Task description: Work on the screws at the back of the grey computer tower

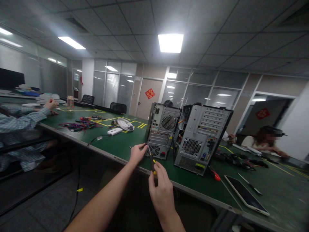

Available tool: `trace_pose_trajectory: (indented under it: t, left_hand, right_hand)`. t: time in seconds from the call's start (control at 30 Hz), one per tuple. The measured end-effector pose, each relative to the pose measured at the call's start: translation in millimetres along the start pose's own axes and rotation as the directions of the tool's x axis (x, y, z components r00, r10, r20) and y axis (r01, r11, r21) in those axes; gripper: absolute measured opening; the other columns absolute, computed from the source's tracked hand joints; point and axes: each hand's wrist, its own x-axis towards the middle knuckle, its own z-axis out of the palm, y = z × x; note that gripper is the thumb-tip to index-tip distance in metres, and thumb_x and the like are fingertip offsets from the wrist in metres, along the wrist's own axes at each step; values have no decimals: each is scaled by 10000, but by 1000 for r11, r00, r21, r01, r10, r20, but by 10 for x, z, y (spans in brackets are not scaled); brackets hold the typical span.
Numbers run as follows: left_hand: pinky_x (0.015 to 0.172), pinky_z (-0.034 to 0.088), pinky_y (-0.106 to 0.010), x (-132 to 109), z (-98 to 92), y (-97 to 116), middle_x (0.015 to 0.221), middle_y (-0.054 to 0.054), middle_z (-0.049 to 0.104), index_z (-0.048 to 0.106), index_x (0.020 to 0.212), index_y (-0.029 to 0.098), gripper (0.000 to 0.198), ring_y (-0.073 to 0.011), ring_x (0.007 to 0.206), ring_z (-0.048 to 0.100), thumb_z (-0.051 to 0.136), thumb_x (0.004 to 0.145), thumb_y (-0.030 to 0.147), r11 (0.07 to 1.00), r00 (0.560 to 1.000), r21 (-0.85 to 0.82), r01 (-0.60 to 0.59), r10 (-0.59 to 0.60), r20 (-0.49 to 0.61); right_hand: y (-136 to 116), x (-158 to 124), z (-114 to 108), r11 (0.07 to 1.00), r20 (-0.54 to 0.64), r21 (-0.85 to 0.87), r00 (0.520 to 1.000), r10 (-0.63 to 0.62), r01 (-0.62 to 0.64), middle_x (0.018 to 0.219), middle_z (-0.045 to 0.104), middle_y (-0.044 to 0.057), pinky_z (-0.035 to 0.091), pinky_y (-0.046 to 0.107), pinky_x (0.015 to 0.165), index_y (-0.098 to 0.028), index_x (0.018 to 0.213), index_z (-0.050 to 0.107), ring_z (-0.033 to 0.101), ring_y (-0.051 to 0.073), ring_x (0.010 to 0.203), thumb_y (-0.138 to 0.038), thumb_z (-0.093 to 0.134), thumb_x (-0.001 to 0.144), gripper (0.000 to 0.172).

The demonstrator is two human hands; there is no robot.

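In my right hand (161, 185) is a screwdriver (152, 162) with a black and yellow handle. Its thin shaft points up at the lower left rear corner of a computer case (161, 130), which stands upright with its back panel toward me. My left hand (138, 154) is at that same corner, thumb and fingers pinched together close to the screwdriver's tip. Whatever lies between those fingertips is too small to make out. Just right of this case stands a second, larger computer case (196, 138), its left side uncovered, showing wires inside.
Left on the green table (116, 146) lie a white power strip (115, 131), a white fan grille (125, 124) and bundled cables (80, 125). To the right are a red-handled tool (216, 176), a tablet (246, 195), a slim pen-like tool (249, 184) and black cables (238, 161). People sit at both sides.
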Motion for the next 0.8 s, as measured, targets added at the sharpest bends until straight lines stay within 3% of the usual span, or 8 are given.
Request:
trace_pose_trajectory:
  t: [0.23,0.4,0.53,0.63,0.8]
  left_hand:
    - [1025,514,-332,1,-5,7,1153,-89,754,777,1122,187,344,-239,1125,704,669,879,404,1000,1000,-2,0,0,4]
    - [1013,519,-333,-11,-4,14,1146,-94,756,776,1123,186,338,-238,1105,712,668,879,394,1000,1000,5,4,-4,0]
    - [1006,528,-343,-11,-9,19,1150,-99,754,772,1132,186,345,-242,1098,715,667,882,399,1000,1000,-2,0,0,4]
    - [1004,532,-347,-7,-13,13,1147,-95,755,774,1127,191,340,-243,1093,717,667,883,402,1000,1000,-9,2,-2,5]
    - [989,537,-325,-8,-18,6,1151,-95,754,765,1145,179,361,-235,1095,716,665,884,408,1000,1000,-5,-3,3,11]
  right_hand:
    - [2,15,-41,997,66,43,995,68,-71,1094,711,123,606,344,851,-180,1190,678,724,231,964,-290,539,1012,251]
    - [-13,24,-31,992,28,61,994,108,-109,1212,662,141,598,338,868,-189,1118,706,714,233,1016,-308,540,1010,231]
    - [-21,43,-54,991,70,84,992,101,-106,1127,672,109,603,328,851,-224,1146,723,720,216,969,-284,531,1011,242]
    - [-34,53,-75,985,94,120,989,113,-124,1221,646,134,610,331,864,-208,1171,720,717,230,1013,-280,572,984,249]
    - [-47,45,-76,984,174,141,981,81,-106,1313,643,135,554,367,1019,-193,1256,678,659,249,1186,-202,545,975,311]
